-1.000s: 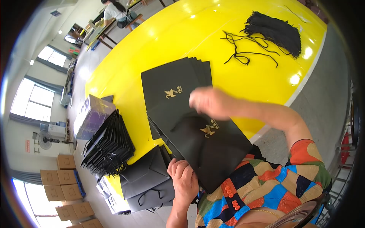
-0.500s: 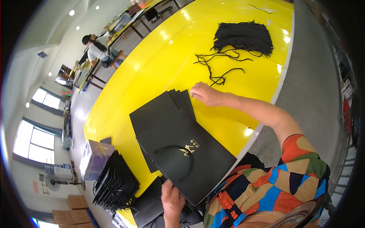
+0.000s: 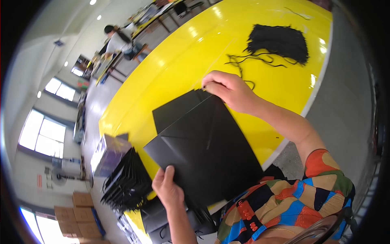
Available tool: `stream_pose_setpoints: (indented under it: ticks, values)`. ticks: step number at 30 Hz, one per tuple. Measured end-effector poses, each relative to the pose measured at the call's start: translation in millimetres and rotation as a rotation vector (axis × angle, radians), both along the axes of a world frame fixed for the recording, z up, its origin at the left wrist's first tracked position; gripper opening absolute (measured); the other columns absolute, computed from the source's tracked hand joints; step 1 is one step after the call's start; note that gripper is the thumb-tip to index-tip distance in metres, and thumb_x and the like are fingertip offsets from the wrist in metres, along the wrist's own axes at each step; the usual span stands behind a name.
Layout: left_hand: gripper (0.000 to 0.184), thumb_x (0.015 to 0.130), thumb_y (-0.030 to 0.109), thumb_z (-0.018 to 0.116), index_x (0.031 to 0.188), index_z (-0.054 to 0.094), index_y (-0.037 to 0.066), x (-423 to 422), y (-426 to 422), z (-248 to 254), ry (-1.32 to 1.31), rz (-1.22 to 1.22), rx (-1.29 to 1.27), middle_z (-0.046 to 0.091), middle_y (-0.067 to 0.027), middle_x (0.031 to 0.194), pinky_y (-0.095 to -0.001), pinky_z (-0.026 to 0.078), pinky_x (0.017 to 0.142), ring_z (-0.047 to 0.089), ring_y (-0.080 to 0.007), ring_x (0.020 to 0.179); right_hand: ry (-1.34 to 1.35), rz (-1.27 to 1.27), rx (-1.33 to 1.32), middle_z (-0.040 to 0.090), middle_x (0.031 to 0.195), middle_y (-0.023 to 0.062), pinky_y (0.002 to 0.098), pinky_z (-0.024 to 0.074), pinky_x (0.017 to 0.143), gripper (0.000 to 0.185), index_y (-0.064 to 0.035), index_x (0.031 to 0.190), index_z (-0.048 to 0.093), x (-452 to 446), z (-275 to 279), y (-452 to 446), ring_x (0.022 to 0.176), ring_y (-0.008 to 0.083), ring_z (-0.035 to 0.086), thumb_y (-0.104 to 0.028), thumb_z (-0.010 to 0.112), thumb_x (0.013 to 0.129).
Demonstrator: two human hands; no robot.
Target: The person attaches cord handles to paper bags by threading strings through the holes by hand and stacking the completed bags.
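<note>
A flat black paper bag [image 3: 207, 150] lies across the middle of the view, its plain, creased side up. My left hand [image 3: 168, 189] grips its left edge, thumb on top and fingers hidden beneath. At the bag's far corner my right hand [image 3: 229, 89] is closed in a pinch on the edge. More flat black bags [image 3: 172, 110] in a stack stick out underneath at the far side. Beyond my right hand, loose black cords [image 3: 256, 59] trail from a thick bundle of black cords [image 3: 278, 42].
All this rests on a long yellow table [image 3: 170, 73]. Upright folded black bags [image 3: 126, 181] and a plastic-wrapped block [image 3: 109, 152] stand at the left edge. Another person [image 3: 122, 42] sits at a far table. Cardboard boxes [image 3: 77, 219] are stacked on the floor.
The bag's gold-printed face with its handle is out of sight; a plain side now faces up. My left hand moved up along the left edge, and my right hand came onto the far corner.
</note>
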State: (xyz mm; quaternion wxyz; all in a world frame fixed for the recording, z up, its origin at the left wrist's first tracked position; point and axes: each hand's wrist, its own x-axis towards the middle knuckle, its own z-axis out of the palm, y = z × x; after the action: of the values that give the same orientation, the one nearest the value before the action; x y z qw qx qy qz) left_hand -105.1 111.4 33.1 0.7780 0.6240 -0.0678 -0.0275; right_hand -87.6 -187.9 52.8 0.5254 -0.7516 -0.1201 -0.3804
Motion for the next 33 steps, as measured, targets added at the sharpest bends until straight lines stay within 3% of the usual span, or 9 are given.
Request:
stream_pose_setpoints:
  ticks: [3, 7, 9, 12, 14, 17, 19, 27, 33]
  values:
    - [0.017, 0.084, -0.004, 0.059, 0.100, 0.063, -0.009, -13.4, 4.9, -6.2, 0.076, 0.028, -0.076, 0.066, -0.0077, 0.094, -0.0208, 0.046, 0.078, 0.060, -0.0093, 0.082, 0.163, 0.017, 0.073, 0.056, 0.075, 0.0030, 0.0235, 0.0420, 0.059, 0.011, -0.0009, 0.096, 0.057, -27.8, 12.6, 16.0, 0.064, 0.0078, 0.050, -0.011, 0.054, 0.092]
    - [0.007, 0.084, -0.002, 0.062, 0.089, 0.064, -0.007, -30.5, 3.8, -7.7, 0.057, 0.156, 0.061, 0.064, -0.0022, 0.082, -0.0185, 0.044, 0.068, 0.055, -0.0054, 0.072, -0.117, -0.113, 0.139, 0.054, 0.071, 0.0014, 0.0205, 0.0396, 0.053, 0.010, -0.0020, 0.100, 0.055, -20.9, 7.6, 11.4, 0.060, 0.0057, 0.049, -0.008, 0.055, 0.092]
    - [0.022, 0.084, 0.002, 0.064, 0.068, 0.049, 0.000, -33.5, 6.9, -10.4, -0.057, 0.213, 0.585, 0.043, 0.0065, 0.064, -0.0177, 0.029, 0.056, 0.035, -0.0016, 0.062, 0.034, 0.087, 0.114, 0.055, 0.071, 0.0039, 0.0228, 0.0424, 0.055, 0.007, -0.0023, 0.097, 0.054, -29.2, 4.1, 26.1, 0.060, 0.0096, 0.052, -0.007, 0.055, 0.091]
    - [0.007, 0.083, -0.003, 0.062, 0.088, 0.057, -0.005, -32.0, 5.1, -13.6, -0.109, 0.160, 0.384, 0.057, 0.0003, 0.078, -0.0176, 0.041, 0.063, 0.049, -0.0031, 0.070, 0.048, 0.296, -0.156, 0.053, 0.070, 0.0081, 0.0280, 0.0457, 0.057, 0.009, -0.0026, 0.097, 0.049, -46.9, -4.2, 73.8, 0.060, 0.0183, 0.055, -0.003, 0.054, 0.090]
    - [0.021, 0.081, -0.007, 0.061, 0.102, 0.058, -0.007, -37.8, -3.5, -5.3, -0.130, 0.136, 0.185, 0.062, -0.0048, 0.088, -0.0186, 0.046, 0.069, 0.056, -0.0057, 0.077, 0.113, 0.460, -0.108, 0.052, 0.070, 0.0093, 0.0295, 0.0461, 0.057, 0.010, -0.0026, 0.098, 0.046, -50.2, -12.2, 92.4, 0.060, 0.0205, 0.055, -0.002, 0.052, 0.090]
    - [0.040, 0.079, -0.012, 0.060, 0.118, 0.052, -0.008, -46.2, -1.0, -2.5, -0.150, 0.106, 0.246, 0.063, -0.0117, 0.101, -0.0218, 0.049, 0.077, 0.061, -0.0110, 0.087, 0.236, 0.579, -0.027, 0.055, 0.065, 0.0115, 0.0312, 0.0445, 0.051, 0.009, -0.0023, 0.096, 0.045, -50.6, -16.5, 109.2, 0.054, 0.0229, 0.057, 0.000, 0.051, 0.090]
    - [0.038, 0.078, -0.011, 0.061, 0.115, 0.053, -0.008, -51.4, -3.6, 2.3, -0.207, 0.124, 0.273, 0.063, -0.0101, 0.098, -0.0214, 0.049, 0.075, 0.060, -0.0098, 0.084, 0.160, 0.549, -0.112, 0.057, 0.066, 0.0086, 0.0268, 0.0432, 0.049, 0.013, -0.0011, 0.098, 0.047, -53.0, -21.0, 117.5, 0.054, 0.0176, 0.059, 0.001, 0.055, 0.088]
    - [0.037, 0.073, -0.008, 0.066, 0.109, 0.059, -0.005, -55.2, 0.7, 5.7, -0.444, 0.145, 0.558, 0.064, -0.0084, 0.086, -0.0215, 0.048, 0.063, 0.057, -0.0091, 0.070, 0.146, 0.528, -0.271, 0.054, 0.057, 0.0150, 0.0380, 0.0422, 0.042, 0.018, -0.0006, 0.089, 0.043, -56.1, -6.1, 125.7, 0.051, 0.0340, 0.058, 0.001, 0.059, 0.080]
    - [0.034, 0.073, -0.004, 0.067, 0.106, 0.061, -0.006, -49.9, -1.0, 9.5, -0.729, 0.194, 0.682, 0.062, -0.0080, 0.077, -0.0225, 0.047, 0.059, 0.055, -0.0100, 0.062, 0.031, 0.433, -0.470, 0.051, 0.053, 0.0131, 0.0367, 0.0425, 0.039, 0.018, 0.0018, 0.085, 0.042, -55.9, -0.7, 135.6, 0.046, 0.0306, 0.057, -0.002, 0.058, 0.076]
